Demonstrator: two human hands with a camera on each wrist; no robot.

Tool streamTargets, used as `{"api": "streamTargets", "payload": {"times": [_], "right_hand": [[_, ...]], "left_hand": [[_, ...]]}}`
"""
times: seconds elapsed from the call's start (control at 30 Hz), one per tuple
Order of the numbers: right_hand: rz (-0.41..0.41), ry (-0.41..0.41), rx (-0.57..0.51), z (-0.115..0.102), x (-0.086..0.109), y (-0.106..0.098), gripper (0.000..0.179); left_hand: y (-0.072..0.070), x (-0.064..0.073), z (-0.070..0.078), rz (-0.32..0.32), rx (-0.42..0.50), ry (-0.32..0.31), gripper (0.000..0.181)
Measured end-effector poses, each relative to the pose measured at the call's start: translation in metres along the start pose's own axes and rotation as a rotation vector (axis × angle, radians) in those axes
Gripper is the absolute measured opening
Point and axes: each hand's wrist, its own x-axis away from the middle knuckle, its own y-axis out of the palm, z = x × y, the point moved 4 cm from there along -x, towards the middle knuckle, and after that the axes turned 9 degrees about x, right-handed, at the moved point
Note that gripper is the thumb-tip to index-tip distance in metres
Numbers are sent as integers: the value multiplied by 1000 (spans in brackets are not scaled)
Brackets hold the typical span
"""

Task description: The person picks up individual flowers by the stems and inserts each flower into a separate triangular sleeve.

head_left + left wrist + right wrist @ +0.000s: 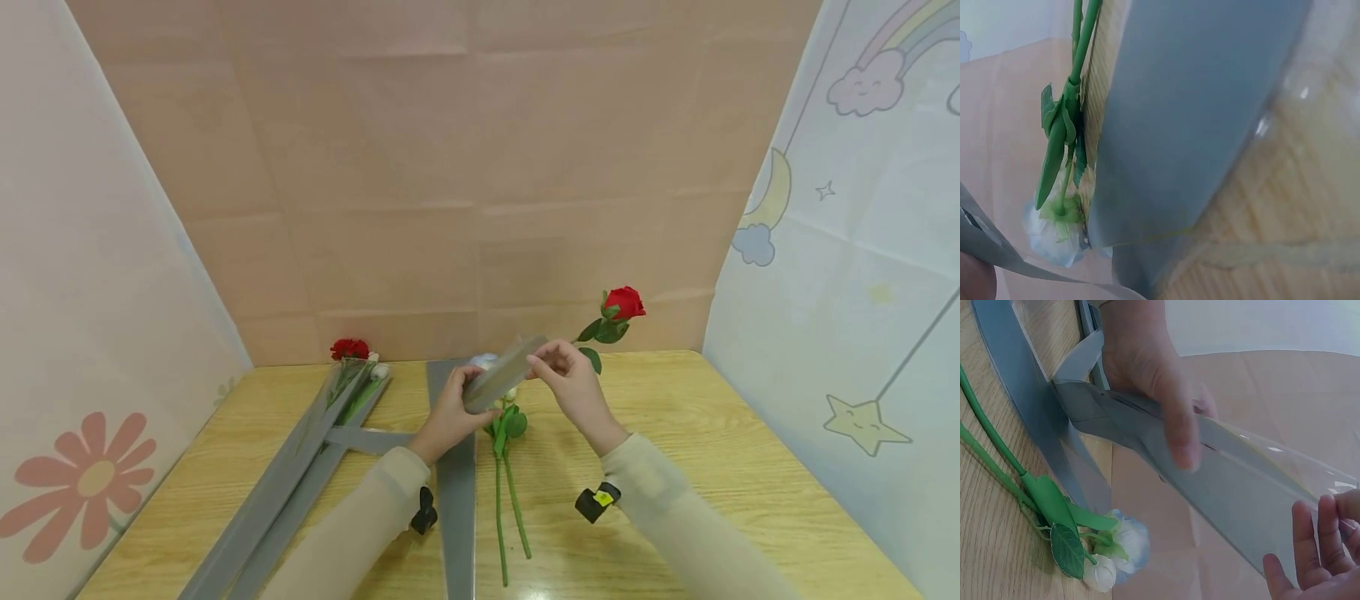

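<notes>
My left hand grips a flower sleeve with a grey back and clear front, its thumb lying across it in the right wrist view. The sleeve slants up to the right, above the table. At its upper end my right hand pinches the edge of the film between thumb and fingertips. Below the hands lie two flowers: a pale blue-white bloom and a smaller white one. Their green stems point toward me. Only a fingertip of the left hand shows in the left wrist view.
A red rose with green leaves lies beyond my right hand. On the left are grey sleeves holding a red carnation and white flowers. Another grey sleeve runs front to back along the wooden table.
</notes>
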Motion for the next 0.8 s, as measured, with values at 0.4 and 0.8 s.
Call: {"api": "streamTargets", "payload": {"times": [0.4,0.8], "right_hand": [[28,-57,12,7,-3,-2,16],[156,-109,-116,10,-18,-13,23]], "left_hand": [[-8,-7,29,133,185,51,23],[-20,-15,63,367,334,139,16]]}}
